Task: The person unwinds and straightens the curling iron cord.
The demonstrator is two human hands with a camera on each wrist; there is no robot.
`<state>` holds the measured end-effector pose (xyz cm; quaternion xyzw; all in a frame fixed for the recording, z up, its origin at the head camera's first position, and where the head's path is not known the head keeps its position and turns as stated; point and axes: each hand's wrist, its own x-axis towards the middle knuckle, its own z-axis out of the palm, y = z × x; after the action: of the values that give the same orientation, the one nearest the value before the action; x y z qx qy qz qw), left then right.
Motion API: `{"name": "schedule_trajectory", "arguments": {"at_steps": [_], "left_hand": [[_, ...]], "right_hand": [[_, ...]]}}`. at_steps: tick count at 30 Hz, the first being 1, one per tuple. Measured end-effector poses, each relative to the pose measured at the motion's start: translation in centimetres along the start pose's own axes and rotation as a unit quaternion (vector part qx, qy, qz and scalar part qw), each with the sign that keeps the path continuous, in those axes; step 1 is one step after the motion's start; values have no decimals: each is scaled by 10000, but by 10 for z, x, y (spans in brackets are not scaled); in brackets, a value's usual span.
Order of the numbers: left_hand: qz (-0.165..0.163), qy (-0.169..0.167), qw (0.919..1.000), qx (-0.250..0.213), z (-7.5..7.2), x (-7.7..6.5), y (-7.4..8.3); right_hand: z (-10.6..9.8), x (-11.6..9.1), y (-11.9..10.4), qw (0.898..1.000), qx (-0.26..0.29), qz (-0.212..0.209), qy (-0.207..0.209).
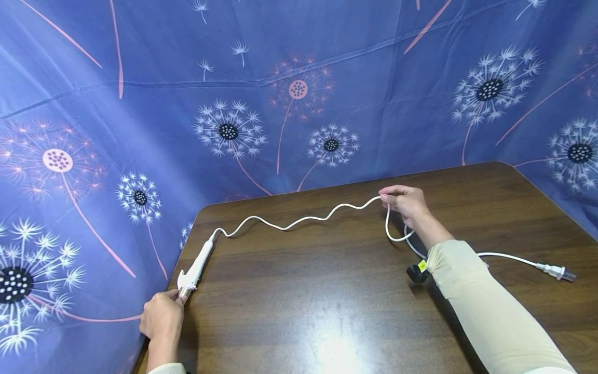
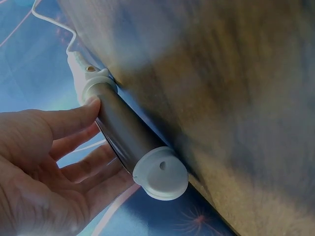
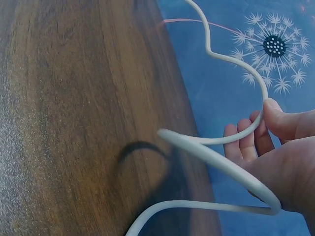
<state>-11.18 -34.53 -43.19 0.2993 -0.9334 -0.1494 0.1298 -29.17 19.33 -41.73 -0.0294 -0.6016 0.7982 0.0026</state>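
A white curling iron (image 1: 202, 259) lies along the table's left side, its handle pointing toward the back. My left hand (image 1: 162, 316) holds it by the metal barrel (image 2: 125, 125): the thumb presses near the handle, and the other fingers reach behind. The white end cap (image 2: 165, 177) juts past those fingers. From the handle a wavy white cord (image 1: 303, 221) runs right across the back of the table to my right hand (image 1: 408, 202), which pinches it between thumb and fingers. Past the pinch, the cord hangs in a loop (image 3: 221, 162) below the hand.
The cord's two-prong plug (image 1: 560, 272) lies on the brown wooden table (image 1: 303, 291), right of the sleeve. A small black device with a yellow tag (image 1: 417, 272) sits at the right wrist. Blue dandelion-print cloth (image 1: 374, 104) hangs along the back and left edges.
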Motion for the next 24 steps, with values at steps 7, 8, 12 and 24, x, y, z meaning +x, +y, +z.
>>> {"name": "schedule_trajectory", "arguments": {"at_steps": [7, 8, 12, 24], "left_hand": [[35, -10, 10000, 22, -1, -1, 1], [38, 8, 10000, 21, 0, -1, 1], [43, 56, 10000, 38, 1, 0, 1], [47, 60, 9999, 79, 1, -1, 1]], "right_hand": [[-2, 0, 3, 9999, -7, -164, -46], [-3, 0, 3, 9998, 7, -185, -49], [-3, 1, 1, 9997, 67, -220, -49], [-2, -4, -14, 9950, 796, -578, -185]]}}
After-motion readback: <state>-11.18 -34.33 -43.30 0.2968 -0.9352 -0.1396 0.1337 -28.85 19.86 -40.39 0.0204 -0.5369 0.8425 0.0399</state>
